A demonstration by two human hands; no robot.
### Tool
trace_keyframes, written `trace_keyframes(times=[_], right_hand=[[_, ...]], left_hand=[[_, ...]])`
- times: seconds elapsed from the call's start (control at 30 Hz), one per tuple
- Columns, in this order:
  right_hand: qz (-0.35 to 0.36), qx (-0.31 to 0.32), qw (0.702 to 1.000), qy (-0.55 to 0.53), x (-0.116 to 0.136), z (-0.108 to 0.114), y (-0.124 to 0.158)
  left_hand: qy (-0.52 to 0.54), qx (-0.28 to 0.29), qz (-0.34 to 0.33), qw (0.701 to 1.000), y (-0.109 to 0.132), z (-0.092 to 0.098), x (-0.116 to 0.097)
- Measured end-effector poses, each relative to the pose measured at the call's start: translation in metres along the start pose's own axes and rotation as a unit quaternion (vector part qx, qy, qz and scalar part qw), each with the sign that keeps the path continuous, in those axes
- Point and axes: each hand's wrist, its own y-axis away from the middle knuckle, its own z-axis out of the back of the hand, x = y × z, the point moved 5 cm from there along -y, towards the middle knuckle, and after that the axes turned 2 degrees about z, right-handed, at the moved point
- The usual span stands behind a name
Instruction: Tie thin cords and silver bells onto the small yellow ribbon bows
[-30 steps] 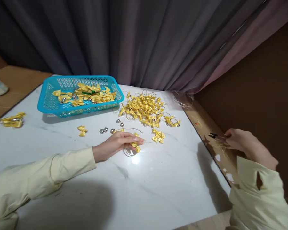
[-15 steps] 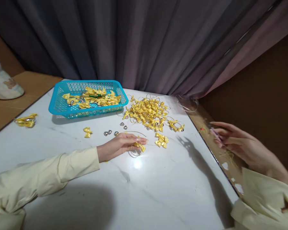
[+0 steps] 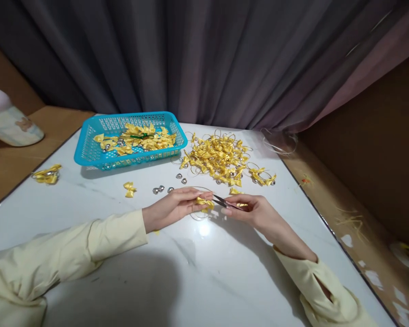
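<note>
Over the middle of the white table, my left hand (image 3: 175, 205) pinches a yellow ribbon bow (image 3: 205, 204) on a thin cord loop. My right hand (image 3: 255, 209) is closed around small thread snips (image 3: 221, 201); their dark blades are parted and point left at the bow and my left fingertips. Whether a blade touches a thread I cannot tell. Another yellow bow (image 3: 236, 191) lies partly hidden behind my right hand. Several silver heart-shaped beads (image 3: 158, 190) rest just beyond my left hand.
A blue basket (image 3: 95, 161) with yellow bows and silver beads stands at the back left. Right of it lies a pile of bows on cord loops (image 3: 221, 156). A single bow (image 3: 130, 189) and a bundle of bows (image 3: 47, 174) lie left. Clear cord (image 3: 280, 144) sits at the back right.
My right hand has come from beyond the table's right edge to the middle, bringing the snips up to the bow. My left hand still holds the bow; the view has shifted slightly.
</note>
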Motion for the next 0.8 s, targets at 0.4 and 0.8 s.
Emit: trace_keyframes(times=[0.4,0.8], right_hand=[[0.180,-0.073,0.956,0.219,0.015,-0.018,0.012],[0.196,-0.092,0.946,0.241,0.013,-0.018,0.014]], left_hand=[[0.007,0.008,-0.007,1.000,0.000,-0.002,0.001],[0.017,-0.010,0.003,1.000,0.001,-0.001,0.002]])
